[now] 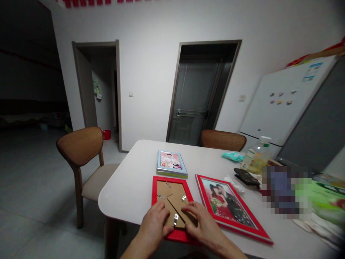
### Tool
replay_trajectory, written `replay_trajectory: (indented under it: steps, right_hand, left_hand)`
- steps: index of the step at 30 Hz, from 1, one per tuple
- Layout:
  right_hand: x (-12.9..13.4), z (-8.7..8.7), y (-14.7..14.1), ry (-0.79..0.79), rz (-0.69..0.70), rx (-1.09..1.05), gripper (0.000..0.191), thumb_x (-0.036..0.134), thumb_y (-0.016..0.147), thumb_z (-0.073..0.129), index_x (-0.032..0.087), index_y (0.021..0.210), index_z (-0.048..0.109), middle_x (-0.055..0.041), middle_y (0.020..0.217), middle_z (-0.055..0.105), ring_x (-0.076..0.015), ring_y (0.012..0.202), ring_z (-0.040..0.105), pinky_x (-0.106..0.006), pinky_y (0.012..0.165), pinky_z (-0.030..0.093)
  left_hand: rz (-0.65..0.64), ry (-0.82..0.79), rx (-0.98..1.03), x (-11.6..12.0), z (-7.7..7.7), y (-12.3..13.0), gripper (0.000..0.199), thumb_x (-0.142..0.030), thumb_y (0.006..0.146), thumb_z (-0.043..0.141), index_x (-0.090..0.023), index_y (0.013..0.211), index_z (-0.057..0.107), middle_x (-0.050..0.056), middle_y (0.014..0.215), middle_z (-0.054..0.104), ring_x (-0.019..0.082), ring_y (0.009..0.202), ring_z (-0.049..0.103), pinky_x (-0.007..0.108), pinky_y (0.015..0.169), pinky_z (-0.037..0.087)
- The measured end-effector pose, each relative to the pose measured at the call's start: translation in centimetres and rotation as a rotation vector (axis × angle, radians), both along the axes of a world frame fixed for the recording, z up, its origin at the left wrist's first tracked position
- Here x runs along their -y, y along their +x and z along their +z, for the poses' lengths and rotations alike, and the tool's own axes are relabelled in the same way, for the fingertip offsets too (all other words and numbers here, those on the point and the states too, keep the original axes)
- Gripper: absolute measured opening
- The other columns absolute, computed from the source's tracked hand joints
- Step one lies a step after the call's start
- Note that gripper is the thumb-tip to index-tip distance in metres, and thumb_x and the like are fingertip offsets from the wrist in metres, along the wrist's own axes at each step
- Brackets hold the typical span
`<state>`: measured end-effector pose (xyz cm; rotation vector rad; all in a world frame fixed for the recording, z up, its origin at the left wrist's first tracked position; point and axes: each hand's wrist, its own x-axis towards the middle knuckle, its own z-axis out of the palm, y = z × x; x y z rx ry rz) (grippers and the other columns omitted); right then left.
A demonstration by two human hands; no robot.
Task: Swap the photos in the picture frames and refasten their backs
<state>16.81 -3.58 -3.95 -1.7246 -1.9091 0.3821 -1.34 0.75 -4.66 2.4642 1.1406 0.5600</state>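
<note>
"As the left hand bends its fingers over the near left of the red frame, thumb by the lower clip, the right hand sits opposite, thumb and fingers a little apart!"

"Gripping, either of them?"

"Can't tell; the fingers hide their own contact. But the frame lies back up at the table's near edge, right between them."

"And the line to watch?"

"That dark slit across the brown back! It slants from far left to near right, its near end just beside the right hand, so the right is nearer."

"The frame's long axis?"

"Away from the person, far end leaning left."

"Around it?"

"Just right, a larger frame, photo up! Past the far edge, a blue frame. Farther, a bottle on the right, then a chair and, right of it, the fridge."
</note>
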Motion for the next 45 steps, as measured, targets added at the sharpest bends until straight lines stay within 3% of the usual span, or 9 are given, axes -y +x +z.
replay_trajectory:
  steps: [5,11,16,20,30,34,37,41,45]
  right_hand:
    - [-0.7,-1.2,-0.4,0.083,-0.003,0.096,0.030,0.020,0.062,0.048,0.019,0.089,0.060,-0.0074,0.095,0.053,-0.0200,0.091,0.046,-0.031,0.081,0.036]
    - [-0.3,-1.2,-0.5,0.106,0.029,0.209,0.025,0.028,0.072,0.045,0.024,0.092,0.059,-0.0067,0.097,0.052,-0.0200,0.090,0.046,-0.033,0.078,0.036]
    - [0.7,-0.3,-2.0,0.114,0.189,0.272,0.025,0.028,0.077,0.041,0.031,0.097,0.056,-0.0027,0.111,0.047,-0.0196,0.101,0.040,-0.035,0.084,0.030]
    - [0.7,0.2,-2.6,0.092,0.268,0.289,0.022,0.030,0.078,0.042,0.030,0.094,0.057,-0.0021,0.111,0.047,-0.0195,0.101,0.039,-0.036,0.084,0.029]
    - [1.1,0.9,-2.2,0.081,0.334,0.246,0.021,0.031,0.075,0.046,0.029,0.092,0.058,-0.0023,0.107,0.049,-0.0186,0.099,0.041,-0.034,0.085,0.030]
    - [-1.1,0.1,-0.9,0.111,0.152,0.269,0.032,0.030,0.079,0.038,0.025,0.108,0.050,-0.0072,0.110,0.047,-0.0198,0.099,0.042,-0.033,0.082,0.033]
    - [-3.4,-0.6,0.2,0.106,-0.037,0.333,0.030,0.031,0.080,0.034,0.020,0.098,0.055,-0.0089,0.101,0.049,-0.0194,0.090,0.045,-0.032,0.077,0.034]
    - [-4.7,-1.0,0.6,0.077,-0.056,0.331,0.031,0.030,0.081,0.032,0.017,0.075,0.059,-0.0074,0.086,0.051,-0.0162,0.080,0.046,-0.028,0.074,0.034]
    - [-4.4,-1.1,0.6,0.101,-0.028,0.298,0.033,0.028,0.082,0.031,0.015,0.072,0.059,-0.0072,0.085,0.050,-0.0152,0.080,0.047,-0.026,0.075,0.034]
  left_hand:
    - [-0.043,0.012,-0.027,0.0,-0.1,-0.8,0.019,-0.030,0.067,0.061,-0.018,0.081,0.059,0.006,0.099,0.057,0.021,0.092,0.051,0.033,0.083,0.039]
    - [-0.059,0.013,0.005,0.4,-1.1,-1.4,0.058,-0.038,0.050,0.073,-0.016,0.100,0.053,0.013,0.120,0.046,0.030,0.112,0.039,0.048,0.096,0.024]
    - [-0.054,0.003,0.039,0.3,-1.4,-1.6,0.046,-0.029,0.051,0.074,-0.015,0.091,0.055,0.014,0.119,0.047,0.028,0.112,0.039,0.047,0.097,0.025]
    - [-0.052,-0.006,0.049,0.2,-1.1,-1.7,0.036,-0.028,0.051,0.074,-0.016,0.080,0.057,0.013,0.118,0.049,0.028,0.112,0.039,0.047,0.097,0.025]
    - [-0.041,-0.013,0.058,0.1,-1.3,-1.8,0.043,-0.028,0.048,0.075,-0.016,0.085,0.056,0.013,0.119,0.048,0.028,0.113,0.039,0.048,0.097,0.025]
    - [-0.031,-0.028,0.067,0.1,-1.2,-1.7,0.045,-0.026,0.045,0.076,-0.016,0.085,0.056,0.014,0.118,0.048,0.028,0.112,0.040,0.048,0.096,0.025]
    - [-0.027,-0.036,0.070,0.1,-1.1,-1.7,0.051,-0.027,0.046,0.075,-0.016,0.092,0.055,0.013,0.119,0.048,0.028,0.112,0.039,0.047,0.097,0.024]
    - [-0.011,-0.044,0.069,0.0,-1.1,-1.6,0.062,-0.029,0.047,0.075,-0.014,0.102,0.051,0.015,0.118,0.048,0.028,0.112,0.039,0.046,0.097,0.024]
    - [-0.003,-0.035,0.094,0.2,-1.2,-1.6,0.054,-0.028,0.047,0.074,-0.015,0.095,0.054,0.014,0.118,0.049,0.027,0.111,0.040,0.046,0.097,0.024]
